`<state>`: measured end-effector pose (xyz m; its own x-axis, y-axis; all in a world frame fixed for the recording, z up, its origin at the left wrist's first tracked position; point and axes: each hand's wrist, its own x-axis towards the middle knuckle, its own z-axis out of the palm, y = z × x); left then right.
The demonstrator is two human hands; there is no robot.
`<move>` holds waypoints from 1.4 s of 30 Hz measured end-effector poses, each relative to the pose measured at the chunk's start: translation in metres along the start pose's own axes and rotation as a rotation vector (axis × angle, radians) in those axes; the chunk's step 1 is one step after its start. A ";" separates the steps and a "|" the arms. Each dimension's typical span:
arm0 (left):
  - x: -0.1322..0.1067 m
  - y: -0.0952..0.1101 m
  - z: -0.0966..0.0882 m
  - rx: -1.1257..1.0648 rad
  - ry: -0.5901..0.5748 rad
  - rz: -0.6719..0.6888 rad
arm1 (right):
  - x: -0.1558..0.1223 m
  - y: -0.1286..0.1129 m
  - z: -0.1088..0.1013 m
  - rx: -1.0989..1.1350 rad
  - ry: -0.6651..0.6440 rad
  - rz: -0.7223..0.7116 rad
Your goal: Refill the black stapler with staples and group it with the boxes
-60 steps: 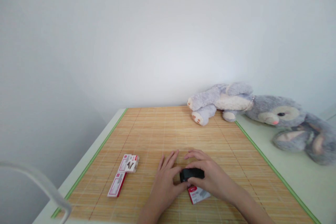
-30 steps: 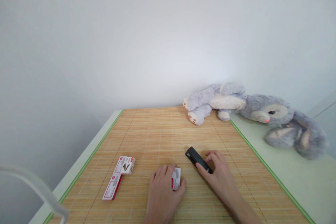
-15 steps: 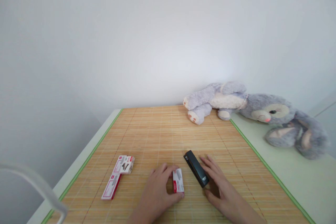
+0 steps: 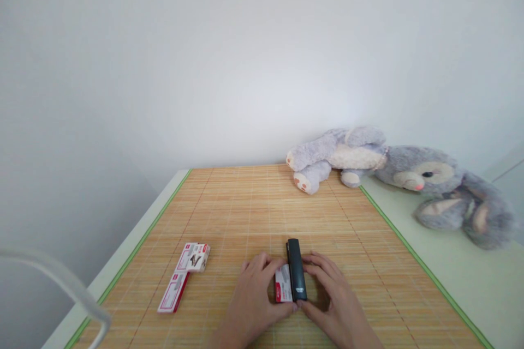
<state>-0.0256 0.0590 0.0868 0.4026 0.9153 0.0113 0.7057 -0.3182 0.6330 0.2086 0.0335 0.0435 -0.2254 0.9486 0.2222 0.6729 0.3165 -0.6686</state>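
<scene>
A small white-and-red box [image 4: 283,284] lies on the mat, with my left hand [image 4: 256,297] curved around its left side, thumb at the near end and fingers at the far end. Right beside the box, a black stapler [image 4: 297,271] points away from me, its left side against or very close to the box. My right hand [image 4: 333,297] grips the stapler from the right, thumb at its near end and fingertips along its right side.
Several white-and-red boxes [image 4: 172,293] lie touching at the left, including one with a dark clip picture [image 4: 197,258]. A grey plush rabbit [image 4: 356,158] lies at the back right across the bamboo mat [image 4: 245,202]. A pale curved cable or tube [image 4: 61,283] crosses the lower left.
My right hand has brought the stapler left and turned it straighter, up beside the box. My left hand and its box have shifted slightly right.
</scene>
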 end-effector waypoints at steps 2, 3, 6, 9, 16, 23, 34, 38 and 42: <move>0.000 -0.001 0.001 0.008 -0.003 0.003 | 0.000 -0.001 0.000 0.009 0.003 -0.010; 0.001 -0.002 0.002 0.010 -0.005 0.005 | 0.000 -0.001 0.000 0.012 0.006 -0.013; 0.003 -0.003 0.002 0.007 -0.008 0.010 | 0.001 -0.002 -0.001 0.007 0.008 -0.014; 0.003 -0.003 0.001 -0.008 -0.023 -0.004 | 0.000 -0.002 -0.002 -0.012 -0.005 -0.013; -0.028 -0.026 -0.019 -0.049 0.139 -0.163 | -0.005 0.002 -0.001 -0.051 -0.033 0.058; -0.087 -0.118 -0.062 0.411 0.732 -0.522 | -0.006 0.005 0.001 -0.082 -0.040 0.079; -0.086 -0.091 -0.040 0.054 0.764 -0.620 | -0.005 0.005 0.001 -0.122 -0.069 0.052; -0.048 -0.031 0.000 -0.257 0.512 -0.433 | -0.004 0.004 -0.001 -0.116 -0.071 0.033; -0.012 0.006 0.025 -0.296 0.377 -0.343 | -0.003 0.002 -0.002 -0.096 -0.063 0.025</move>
<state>-0.0120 0.0401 0.0713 -0.0928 0.9957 0.0077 0.5446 0.0442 0.8375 0.2115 0.0313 0.0430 -0.2491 0.9553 0.1591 0.7428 0.2938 -0.6016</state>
